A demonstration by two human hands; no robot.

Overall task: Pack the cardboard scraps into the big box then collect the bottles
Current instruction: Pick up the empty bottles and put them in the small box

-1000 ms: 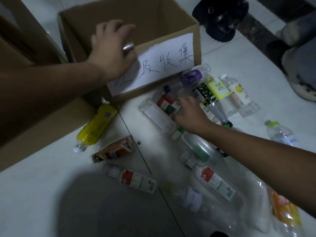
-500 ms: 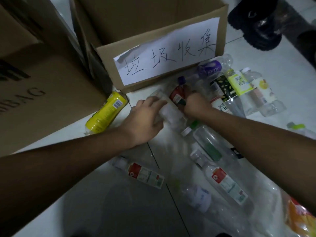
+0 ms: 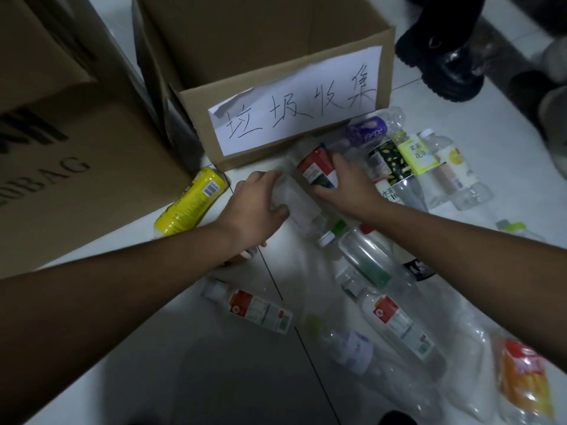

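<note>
While the box stands open, clear bottle is gripped by left hand, red-labelled bottle by right hand, fingers curled.

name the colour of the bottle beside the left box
Yellow; the bottle shows best in the head view.

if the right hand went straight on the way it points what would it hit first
Likely the labelled cardboard box front, just beyond the red-labelled bottle the right hand holds; depth is unclear.

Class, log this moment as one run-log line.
phase: collecting bottles | left hand: grips clear bottle | right hand: grips red-labelled bottle | labelled cardboard box: open, beyond hands
</note>
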